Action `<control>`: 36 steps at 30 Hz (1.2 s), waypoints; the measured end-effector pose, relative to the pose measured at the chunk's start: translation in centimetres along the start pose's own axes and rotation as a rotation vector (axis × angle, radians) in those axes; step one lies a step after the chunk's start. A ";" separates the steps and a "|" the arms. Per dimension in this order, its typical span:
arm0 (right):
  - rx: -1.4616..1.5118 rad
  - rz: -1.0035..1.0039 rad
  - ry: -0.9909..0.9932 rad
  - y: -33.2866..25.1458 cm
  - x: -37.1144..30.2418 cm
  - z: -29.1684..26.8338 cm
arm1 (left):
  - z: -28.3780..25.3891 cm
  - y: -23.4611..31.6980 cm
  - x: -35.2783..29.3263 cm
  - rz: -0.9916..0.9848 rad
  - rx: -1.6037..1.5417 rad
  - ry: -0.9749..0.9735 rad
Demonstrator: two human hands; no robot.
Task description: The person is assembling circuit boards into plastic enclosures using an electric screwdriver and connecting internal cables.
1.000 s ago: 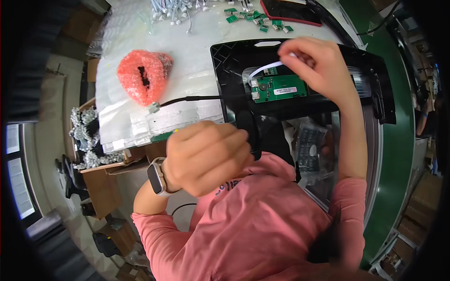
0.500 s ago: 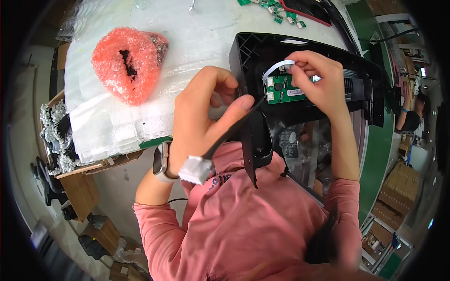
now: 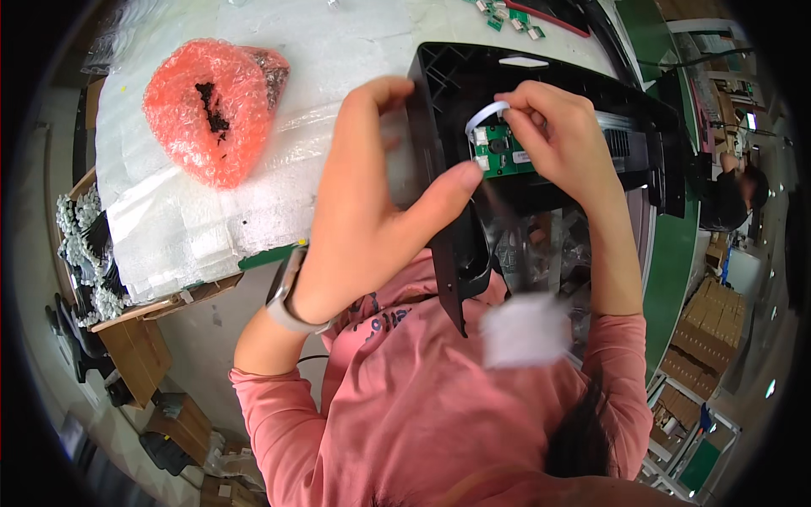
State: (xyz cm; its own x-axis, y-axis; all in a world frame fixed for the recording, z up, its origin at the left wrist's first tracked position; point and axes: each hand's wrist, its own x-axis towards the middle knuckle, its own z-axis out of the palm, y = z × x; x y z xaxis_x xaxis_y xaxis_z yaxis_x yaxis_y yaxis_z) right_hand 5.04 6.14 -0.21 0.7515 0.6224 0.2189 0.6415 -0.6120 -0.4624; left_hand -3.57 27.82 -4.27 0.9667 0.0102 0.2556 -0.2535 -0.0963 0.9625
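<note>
A black plastic housing (image 3: 429,152) lies tilted at the table's edge, its inside facing me. Within it is a green circuit board (image 3: 504,166) with white sockets. My right hand (image 3: 553,139) pinches a short white cable (image 3: 483,115) that arches over the board's left end. Spread wide, my left hand (image 3: 367,203) straddles the housing's left wall. Its index finger is beside the outer side and its thumb tip is close to the lower socket; contact is unclear. A blurred white connector (image 3: 525,329) dangles below the housing on a dark, smeared cable.
Pink bubble wrap (image 3: 224,160) holding small black pieces sits on the white-covered table (image 3: 329,51). Small green boards (image 3: 517,20) lie at the far edge. Bundled white-ended cables (image 3: 89,253) fill a box at left. A co-worker (image 3: 735,198) is at far right.
The dangling white connector has swung from my left wrist to the right, below the housing. My left hand has moved up, its thumb nearer the board. My right hand still pinches the white cable.
</note>
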 end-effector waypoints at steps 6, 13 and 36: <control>0.052 0.061 0.064 1.6 -1.2 0.0 | 3.8 -0.7 1.4 0.012 -0.385 0.078; -0.085 0.307 0.075 -0.1 -6.8 -2.5 | 3.8 0.2 1.0 -0.070 -0.444 0.078; -0.323 -0.199 0.068 -5.0 -14.9 -4.1 | 4.0 0.5 1.1 -0.123 -0.415 0.219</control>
State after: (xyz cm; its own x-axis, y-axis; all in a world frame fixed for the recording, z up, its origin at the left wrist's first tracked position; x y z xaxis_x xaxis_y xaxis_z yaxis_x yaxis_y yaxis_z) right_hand -8.74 -2.06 2.34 0.6091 0.7170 0.3390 0.7830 -0.6116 -0.1134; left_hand -2.50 23.78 -3.91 0.9718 0.2100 0.1078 -0.1730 0.3234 0.9303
